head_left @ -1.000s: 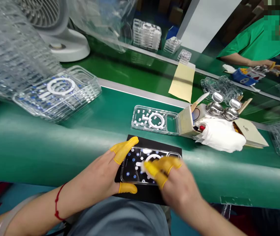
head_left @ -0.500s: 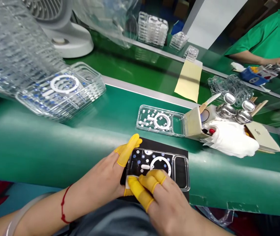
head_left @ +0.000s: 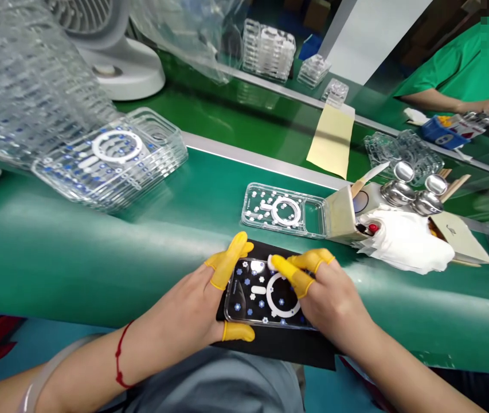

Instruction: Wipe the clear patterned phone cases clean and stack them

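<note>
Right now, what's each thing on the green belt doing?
left hand, pinching the phone case's left end.
right hand, pressing a small white wipe on its far edge.
phone case, flat on the black mat, held.
second case, flat on the belt, untouched.
case stack, piled, slanting.
cardboard box, open, white cloth spilling out.

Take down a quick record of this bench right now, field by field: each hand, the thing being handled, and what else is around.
Left hand: braces the left end of the clear phone case between forefinger and thumb.
Right hand: pinches a small white piece against the case's upper edge.
Under it: black mat on the green belt.
Nearby: second clear case, stack of cases, cardboard box, white cloth.
Beyond: person in green.
</note>
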`<state>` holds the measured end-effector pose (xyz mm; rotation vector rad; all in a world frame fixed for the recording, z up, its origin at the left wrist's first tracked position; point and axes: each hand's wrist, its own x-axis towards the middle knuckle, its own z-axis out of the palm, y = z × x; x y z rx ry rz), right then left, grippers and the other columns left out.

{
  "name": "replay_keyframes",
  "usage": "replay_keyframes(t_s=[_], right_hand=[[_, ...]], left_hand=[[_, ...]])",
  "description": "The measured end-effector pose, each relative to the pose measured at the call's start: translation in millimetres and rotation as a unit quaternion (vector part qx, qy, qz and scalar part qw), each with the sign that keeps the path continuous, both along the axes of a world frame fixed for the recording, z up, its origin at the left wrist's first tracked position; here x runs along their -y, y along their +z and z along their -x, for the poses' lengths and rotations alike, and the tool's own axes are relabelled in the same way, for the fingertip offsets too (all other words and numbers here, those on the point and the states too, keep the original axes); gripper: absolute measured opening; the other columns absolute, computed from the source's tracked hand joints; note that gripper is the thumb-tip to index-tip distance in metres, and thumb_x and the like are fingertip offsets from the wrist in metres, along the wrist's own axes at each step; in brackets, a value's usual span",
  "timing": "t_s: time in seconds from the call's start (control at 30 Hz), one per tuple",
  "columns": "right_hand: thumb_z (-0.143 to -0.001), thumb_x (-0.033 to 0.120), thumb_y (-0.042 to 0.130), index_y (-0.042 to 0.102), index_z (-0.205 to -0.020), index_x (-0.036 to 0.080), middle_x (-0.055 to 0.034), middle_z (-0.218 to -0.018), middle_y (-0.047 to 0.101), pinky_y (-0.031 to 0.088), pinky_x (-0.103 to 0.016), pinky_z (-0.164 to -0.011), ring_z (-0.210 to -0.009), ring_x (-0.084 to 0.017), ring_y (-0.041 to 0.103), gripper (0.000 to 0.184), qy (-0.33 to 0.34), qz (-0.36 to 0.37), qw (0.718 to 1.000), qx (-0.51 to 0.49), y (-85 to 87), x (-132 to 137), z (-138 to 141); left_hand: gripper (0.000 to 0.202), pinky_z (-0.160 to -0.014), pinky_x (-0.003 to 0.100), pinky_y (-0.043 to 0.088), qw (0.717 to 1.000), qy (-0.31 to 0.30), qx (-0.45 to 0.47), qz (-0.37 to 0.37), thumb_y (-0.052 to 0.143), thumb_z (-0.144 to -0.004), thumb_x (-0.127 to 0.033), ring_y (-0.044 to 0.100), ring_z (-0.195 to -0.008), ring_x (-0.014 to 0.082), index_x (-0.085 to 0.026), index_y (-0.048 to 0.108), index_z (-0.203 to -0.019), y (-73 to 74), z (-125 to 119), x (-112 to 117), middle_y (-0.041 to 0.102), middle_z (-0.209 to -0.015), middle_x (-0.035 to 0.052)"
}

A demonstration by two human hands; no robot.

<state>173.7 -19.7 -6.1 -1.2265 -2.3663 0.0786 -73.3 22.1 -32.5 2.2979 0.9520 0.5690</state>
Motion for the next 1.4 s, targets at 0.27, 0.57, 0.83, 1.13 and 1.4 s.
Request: replay_keyframes(t_s=[0.27,0.57,0.83,1.13,1.4], right_hand=[[-0.109,0.006,0.043,0.074,-0.125,0.012,-0.0079,-0.1,0.078,0.059,-0.032,-0.086,-0.092,-0.02,0.066,0.035,0.027,-0.007,1.0,-0.001,2.2,10.6,-14.1],[-0.106,0.007,0.046,0.071,-0.136,0.014,-0.0096,-0.107,0.079,0.062,-0.033,-0.084,-0.094,-0.021,0.067,0.039,0.023,0.025,0.999,-0.007,3.0,31.7,-29.7],[-0.107,0.007,0.045,0.074,-0.125,0.011,-0.0096,-0.104,0.076,0.058,-0.032,-0.084,-0.09,-0.02,0.063,0.035,0.028,0.035,0.999,-0.028,3.8,25.9,-15.9],[-0.103,0.003,0.049,0.078,-0.119,0.014,-0.0089,-0.097,0.077,0.048,-0.035,-0.071,-0.084,-0.021,0.059,0.035,-0.061,-0.033,0.997,0.036,2.5,11.7,-27.0],[-0.102,0.003,0.049,0.074,-0.134,0.02,-0.0087,-0.104,0.077,0.052,-0.037,-0.074,-0.087,-0.022,0.062,0.044,-0.04,-0.008,0.999,0.028,-3.3,25.1,-31.4]], left_hand=[[0.117,-0.12,0.055,0.05,0.998,-0.03,-0.045,-0.033,0.092,-0.079,-0.049,0.048,-0.152,0.0415,-0.024,0.017,-0.166,-1.1,2.2,-2.5,0.052,-0.159,0.0235],[0.094,-0.115,0.055,0.055,0.999,-0.025,-0.029,-0.028,0.068,-0.099,-0.059,0.054,-0.147,0.0389,-0.026,0.014,-0.169,-4.0,4.0,-3.6,0.056,-0.156,0.0197],[0.09,-0.114,0.057,0.055,0.999,-0.012,-0.038,-0.024,0.064,-0.097,-0.067,0.054,-0.147,0.0399,-0.031,0.02,-0.168,-8.9,4.9,-3.8,0.055,-0.157,0.0161],[0.092,-0.114,0.056,0.055,0.999,0.005,-0.036,-0.007,0.064,-0.096,-0.07,0.055,-0.146,0.039,-0.032,0.021,-0.167,-6.9,4.0,-4.0,0.056,-0.158,0.0147],[0.09,-0.113,0.057,0.056,1.0,0.007,-0.028,-0.003,0.067,-0.095,-0.067,0.056,-0.144,0.0394,-0.034,0.024,-0.167,-8.6,6.3,-3.6,0.053,-0.162,0.0139]])
